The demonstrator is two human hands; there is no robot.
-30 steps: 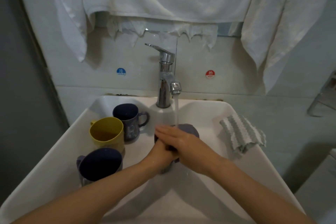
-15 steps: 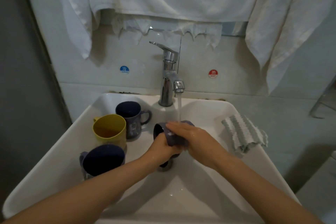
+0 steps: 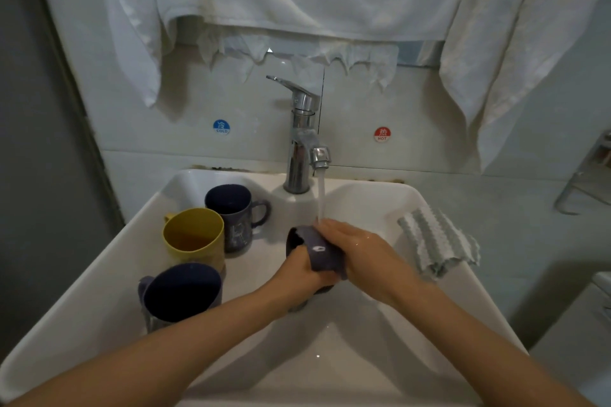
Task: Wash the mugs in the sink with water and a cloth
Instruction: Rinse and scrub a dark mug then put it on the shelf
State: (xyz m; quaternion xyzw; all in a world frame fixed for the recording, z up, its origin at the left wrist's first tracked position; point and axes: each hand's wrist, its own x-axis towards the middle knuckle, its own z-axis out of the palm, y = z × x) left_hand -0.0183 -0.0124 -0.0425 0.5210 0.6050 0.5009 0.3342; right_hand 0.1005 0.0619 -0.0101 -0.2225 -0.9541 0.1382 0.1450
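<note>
White ceramic sink (image 3: 99, 324): all four mugs sit in its basin
Navy mug (image 3: 182, 291): 8 o'clock in the basin, nearest the front rim, no hand on it
Left hand (image 3: 297, 269): fingers curled round the near side of the grey mug (image 3: 325, 261)
Grey mug: basin centre, on its side, mouth toward 9 o'clock, directly under the stream
Right hand (image 3: 360, 251): wrapped over the mug's top and far side, bare, no cloth in it
Yellow mug (image 3: 193, 235): 10 o'clock, upright, brownish tint inside
Striped cloth (image 3: 436, 241): 3 o'clock, draped on the right rim, apart from both hands
Purple mug (image 3: 231, 215): 11 o'clock, just behind the yellow one
Tap (image 3: 302, 142): 12 o'clock, running
Progress (judged): early; one mug being wetted or rinsed, cloth not yet used on it, three mugs waiting
</note>
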